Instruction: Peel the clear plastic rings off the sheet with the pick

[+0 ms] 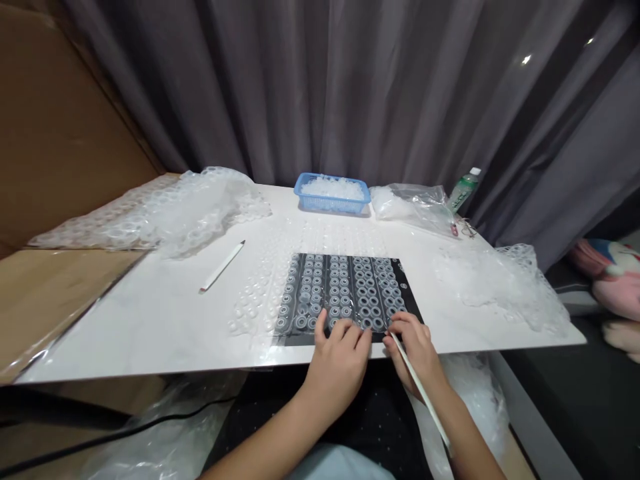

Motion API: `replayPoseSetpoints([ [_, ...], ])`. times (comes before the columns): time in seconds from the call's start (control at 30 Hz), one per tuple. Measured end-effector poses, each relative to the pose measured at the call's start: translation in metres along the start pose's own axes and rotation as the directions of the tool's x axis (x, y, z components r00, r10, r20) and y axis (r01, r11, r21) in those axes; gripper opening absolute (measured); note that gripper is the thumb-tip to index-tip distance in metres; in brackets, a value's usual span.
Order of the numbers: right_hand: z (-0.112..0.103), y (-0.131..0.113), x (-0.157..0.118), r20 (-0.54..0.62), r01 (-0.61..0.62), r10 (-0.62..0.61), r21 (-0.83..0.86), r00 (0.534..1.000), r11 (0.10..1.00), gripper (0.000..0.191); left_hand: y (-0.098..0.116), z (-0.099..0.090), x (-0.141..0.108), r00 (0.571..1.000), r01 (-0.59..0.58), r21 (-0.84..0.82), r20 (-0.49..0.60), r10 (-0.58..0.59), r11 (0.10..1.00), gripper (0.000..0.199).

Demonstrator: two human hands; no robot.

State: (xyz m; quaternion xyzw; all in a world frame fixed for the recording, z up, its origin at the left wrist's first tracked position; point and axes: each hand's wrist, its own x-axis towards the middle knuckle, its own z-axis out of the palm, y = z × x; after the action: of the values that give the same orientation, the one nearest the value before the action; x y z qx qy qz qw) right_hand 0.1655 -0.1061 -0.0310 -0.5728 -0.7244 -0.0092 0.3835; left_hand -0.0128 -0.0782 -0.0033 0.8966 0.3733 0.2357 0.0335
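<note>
A clear plastic sheet with rows of round ring-shaped pieces (340, 290) lies over a black board (413, 300) near the table's front edge. My left hand (343, 347) rests on the sheet's front edge, fingers spread and holding nothing. At the board's front right corner, my right hand (413, 343) is closed around a thin white stick (420, 387), whose tip touches the sheet's edge. The stick's other end points back along my right forearm. More clear sheet with round bumps (257, 293) extends to the left of the board.
A blue basket (333, 203) of small clear pieces stands at the back, beside a plastic bag (415, 203) and a bottle (465, 190). A white pen (223, 267) lies left. Bubbly plastic sheets (200, 207) are heaped at back left, others (510, 283) at right.
</note>
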Motion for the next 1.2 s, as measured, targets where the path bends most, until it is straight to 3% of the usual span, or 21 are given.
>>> replayPoseSetpoints([
  [0.1,-0.007,-0.004,0.011,0.091,-0.017,0.002,0.168,0.996,0.986,0.009,-0.002,-0.004,-0.013,0.999,-0.024,-0.064,-0.051,0.021,0.998,0.016],
  [0.2,-0.008,-0.010,0.026,0.176,-0.058,-0.009,0.372,0.984,0.927,0.007,-0.010,-0.006,-0.025,0.989,0.050,-0.065,-0.135,-0.059,0.997,0.022],
  [0.3,-0.003,-0.014,0.041,0.255,-0.077,-0.050,0.463,0.966,0.883,0.005,-0.019,-0.005,-0.032,0.986,0.079,-0.031,-0.145,-0.082,0.996,0.026],
  [0.43,0.006,-0.014,0.051,0.334,-0.084,-0.096,0.487,0.938,0.869,0.004,-0.026,0.001,-0.034,0.994,0.045,-0.016,-0.097,-0.046,0.999,0.033],
  [0.67,0.008,-0.013,0.051,0.346,-0.118,-0.062,0.477,0.936,0.871,0.005,-0.022,0.007,-0.033,0.989,0.047,0.005,-0.140,-0.046,0.999,0.032],
  [0.8,0.008,-0.012,0.049,0.350,-0.114,-0.066,0.469,0.935,0.876,0.005,-0.031,-0.013,-0.035,0.985,0.001,-0.083,-0.170,-0.015,0.997,0.021],
  [0.87,0.009,-0.012,0.049,0.358,-0.112,-0.070,0.464,0.931,0.879,0.005,-0.050,-0.033,-0.040,0.972,0.078,-0.055,-0.216,-0.088,0.995,0.018],
  [0.93,0.009,-0.013,0.050,0.364,-0.099,-0.084,0.456,0.928,0.884,0.006,-0.075,-0.054,-0.044,0.930,0.303,0.090,-0.243,-0.274,0.949,0.025],
  [0.97,0.009,-0.014,0.051,0.367,-0.085,-0.098,0.453,0.925,0.887,0.007,-0.089,-0.064,-0.046,0.889,0.439,0.160,-0.222,-0.401,0.884,0.032],
  [1.03,0.009,-0.016,0.054,0.380,-0.055,-0.134,0.447,0.915,0.893,0.009,-0.110,-0.077,-0.047,0.766,0.637,0.285,-0.125,-0.631,0.717,0.046],
  [1.07,0.008,-0.017,0.055,0.388,-0.042,-0.150,0.445,0.909,0.895,0.009,-0.117,-0.081,-0.047,0.710,0.679,0.313,-0.050,-0.702,0.664,0.049],
  [1.13,0.007,-0.019,0.057,0.411,-0.030,-0.170,0.436,0.896,0.899,0.010,-0.124,-0.084,-0.042,0.639,0.719,0.289,0.083,-0.765,0.632,0.051],
  [1.2,0.006,-0.020,0.058,0.425,-0.032,-0.169,0.427,0.889,0.904,0.009,-0.126,-0.084,-0.038,0.624,0.736,0.216,0.154,-0.766,0.642,0.047],
])
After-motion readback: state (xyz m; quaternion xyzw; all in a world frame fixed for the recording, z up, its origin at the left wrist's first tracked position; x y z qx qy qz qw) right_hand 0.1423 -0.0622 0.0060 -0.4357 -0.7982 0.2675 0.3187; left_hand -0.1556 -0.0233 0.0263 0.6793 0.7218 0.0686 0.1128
